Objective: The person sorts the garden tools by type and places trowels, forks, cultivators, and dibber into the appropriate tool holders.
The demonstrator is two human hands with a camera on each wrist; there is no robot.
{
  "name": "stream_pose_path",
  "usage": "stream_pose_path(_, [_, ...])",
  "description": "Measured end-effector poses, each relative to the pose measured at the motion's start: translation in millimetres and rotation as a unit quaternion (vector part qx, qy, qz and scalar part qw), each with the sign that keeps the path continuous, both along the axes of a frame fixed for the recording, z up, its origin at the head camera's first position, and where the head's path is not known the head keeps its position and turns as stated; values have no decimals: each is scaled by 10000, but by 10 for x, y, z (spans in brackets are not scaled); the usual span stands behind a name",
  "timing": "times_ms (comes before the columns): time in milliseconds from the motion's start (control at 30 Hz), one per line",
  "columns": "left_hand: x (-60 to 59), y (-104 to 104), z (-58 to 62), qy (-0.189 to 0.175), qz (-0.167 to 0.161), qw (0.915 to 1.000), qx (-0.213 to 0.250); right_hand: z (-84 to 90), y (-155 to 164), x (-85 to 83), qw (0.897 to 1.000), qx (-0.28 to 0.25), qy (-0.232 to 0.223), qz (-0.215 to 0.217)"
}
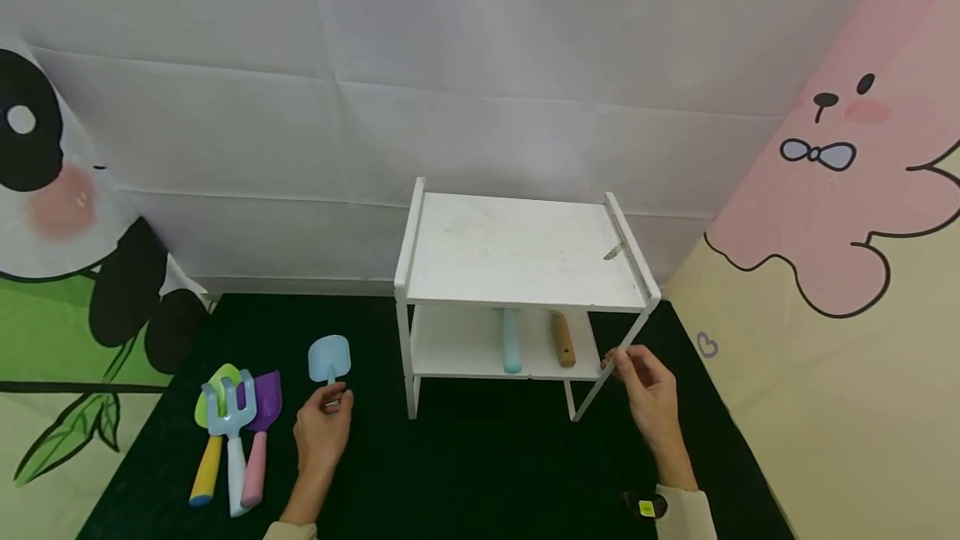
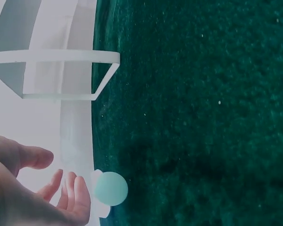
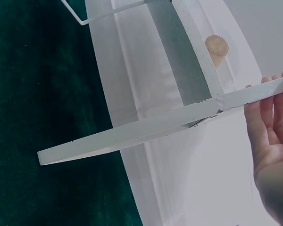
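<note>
A light blue toy shovel (image 1: 328, 358) lies on the dark green cloth, blade away from me. Over its handle hovers my left hand (image 1: 324, 432), thumb and fingers apart in the left wrist view; the round handle end (image 2: 111, 188) shows beside the fingers. My right hand (image 1: 651, 394) grips the right front leg (image 1: 600, 382) of a white two-tier shelf (image 1: 517, 252); the right wrist view shows fingers (image 3: 258, 129) round the bar. On the lower tier, a light blue handle (image 1: 512, 342) and a wooden handle (image 1: 562, 340) point forward, their far ends hidden.
Left of my left hand lie a yellow-handled green tool (image 1: 206, 469), a light blue fork (image 1: 236, 457) and a pink-handled purple shovel (image 1: 258, 448), partly overlapping. A white cloth wall (image 1: 480, 132) stands behind the shelf. Printed side walls flank the table.
</note>
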State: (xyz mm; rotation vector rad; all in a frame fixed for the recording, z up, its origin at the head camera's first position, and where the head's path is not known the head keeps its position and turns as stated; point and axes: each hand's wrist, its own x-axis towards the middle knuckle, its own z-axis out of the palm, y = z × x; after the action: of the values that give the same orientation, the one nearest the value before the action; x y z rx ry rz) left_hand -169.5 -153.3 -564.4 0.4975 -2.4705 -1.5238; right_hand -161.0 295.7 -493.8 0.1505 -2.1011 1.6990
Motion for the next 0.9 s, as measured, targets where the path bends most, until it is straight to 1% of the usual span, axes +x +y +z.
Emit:
stream_pose_path(233, [-75,-79,-71,-247,80,9996,116,-9,14,-8,10000,-5,-20,-27])
stream_pose_path(433, [-138,-151,-93,-436,100,9987,253,-9,11,-14,10000,-39,82,23])
stream_pose_path(633, [-178,-224,-114,-785,-27,9961,402,-20,16,-18,9998,-121,125,99])
stream_pose_path(767, [-183,-258,-134,-1049,-148,9935,418,-27,22,-24,9998,-147,107,107])
stream_pose_path(900, [-192,-292,-160,-1213,-267,9915,383,-31,19,-26,9998,-163,97,98])
